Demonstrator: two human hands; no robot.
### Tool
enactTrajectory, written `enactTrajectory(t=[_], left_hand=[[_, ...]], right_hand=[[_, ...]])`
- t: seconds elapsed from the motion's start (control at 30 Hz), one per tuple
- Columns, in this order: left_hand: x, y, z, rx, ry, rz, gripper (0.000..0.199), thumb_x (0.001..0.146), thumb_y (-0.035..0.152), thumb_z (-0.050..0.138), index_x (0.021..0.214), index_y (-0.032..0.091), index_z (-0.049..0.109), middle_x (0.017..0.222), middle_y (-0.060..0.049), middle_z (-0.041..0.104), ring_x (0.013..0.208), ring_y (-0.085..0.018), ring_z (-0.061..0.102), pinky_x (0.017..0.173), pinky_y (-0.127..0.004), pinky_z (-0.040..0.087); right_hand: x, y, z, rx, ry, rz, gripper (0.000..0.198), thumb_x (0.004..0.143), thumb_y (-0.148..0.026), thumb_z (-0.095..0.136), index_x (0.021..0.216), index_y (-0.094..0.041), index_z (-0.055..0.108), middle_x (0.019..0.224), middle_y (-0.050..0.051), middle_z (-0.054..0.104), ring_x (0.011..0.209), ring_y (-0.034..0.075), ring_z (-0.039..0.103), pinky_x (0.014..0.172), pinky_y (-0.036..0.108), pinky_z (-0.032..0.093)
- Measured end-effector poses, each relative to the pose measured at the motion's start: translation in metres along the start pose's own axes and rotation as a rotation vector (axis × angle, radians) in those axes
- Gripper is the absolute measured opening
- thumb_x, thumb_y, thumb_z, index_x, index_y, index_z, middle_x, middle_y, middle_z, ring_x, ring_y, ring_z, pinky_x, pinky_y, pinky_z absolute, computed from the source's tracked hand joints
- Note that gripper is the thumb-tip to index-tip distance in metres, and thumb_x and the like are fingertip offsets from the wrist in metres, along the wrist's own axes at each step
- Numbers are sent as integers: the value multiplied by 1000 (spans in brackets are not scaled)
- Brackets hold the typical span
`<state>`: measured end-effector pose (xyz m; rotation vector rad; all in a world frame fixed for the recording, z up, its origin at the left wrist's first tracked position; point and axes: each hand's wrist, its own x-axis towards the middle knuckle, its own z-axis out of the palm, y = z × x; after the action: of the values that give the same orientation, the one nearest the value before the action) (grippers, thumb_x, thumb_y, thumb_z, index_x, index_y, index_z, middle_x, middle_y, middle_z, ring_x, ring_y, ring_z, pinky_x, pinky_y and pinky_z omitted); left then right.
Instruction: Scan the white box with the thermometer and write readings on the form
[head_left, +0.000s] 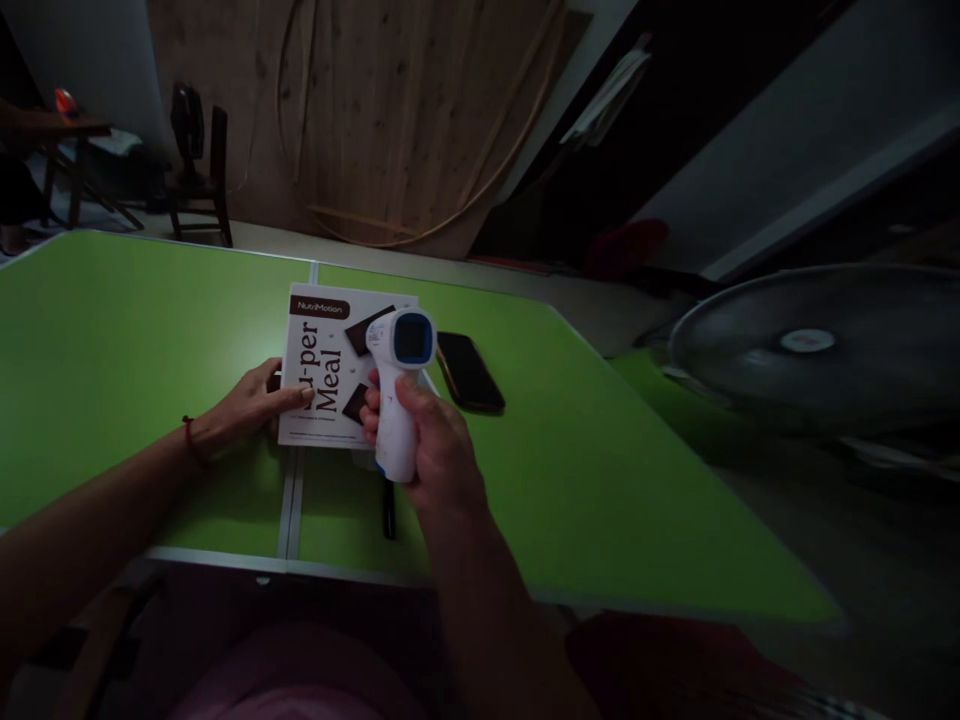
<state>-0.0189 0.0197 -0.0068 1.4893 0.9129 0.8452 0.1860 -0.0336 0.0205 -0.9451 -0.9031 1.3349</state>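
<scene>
My left hand [259, 400] grips the left edge of a white box [330, 375] printed "NutriMotion" and "Meal", thumb on its front face and fingers behind. In my right hand [439, 435] is a white infrared thermometer [395, 420], held upright by its handle. Its blue-rimmed screen faces me and appears dark. The thermometer stands in front of the box's right side and hides part of it. A black smartphone [470, 372] lies on the green table [585, 470] just right of the thermometer. Below the thermometer, a thin black object [388, 510] rests on the table, partly covered.
A metal seam [291, 500] divides the folding table. At the right stands a large round fan [750, 350]. Beyond the table are a dark chair [199, 190], a wooden table [56, 125] and a wooden panel [405, 110] against the wall.
</scene>
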Motion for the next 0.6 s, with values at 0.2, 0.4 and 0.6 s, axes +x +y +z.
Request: enactTrajectory(t=[0.2,0.4,0.6], left_hand=[[-1,0,-1,16,14,-5,63,79,54,77,119,12,53,128,-21,65,98,-30,71,75,-41,63],[1,-3,-2,14,21,-29,69,78,57,77,123,11,50,128,-22,64,99,-31,71,74,-42,63],[1,-2,-3,33,12,-25,67,79,56,76,121,12,50,129,-23,63,102,-32,70,77,-43,63]], right_hand=[[-5,-1,-6,-56,-11,-42,34,72,-52,72,78,-19,65,67,0,61,57,12,52,51,27,43],[-7,-2,-35,-49,96,-114,36,75,-53,68,91,-20,69,73,1,62,60,13,53,55,28,45],[9,5,-81,-352,253,-35,45,64,-60,76,81,-19,70,73,4,68,67,20,62,60,32,49]])
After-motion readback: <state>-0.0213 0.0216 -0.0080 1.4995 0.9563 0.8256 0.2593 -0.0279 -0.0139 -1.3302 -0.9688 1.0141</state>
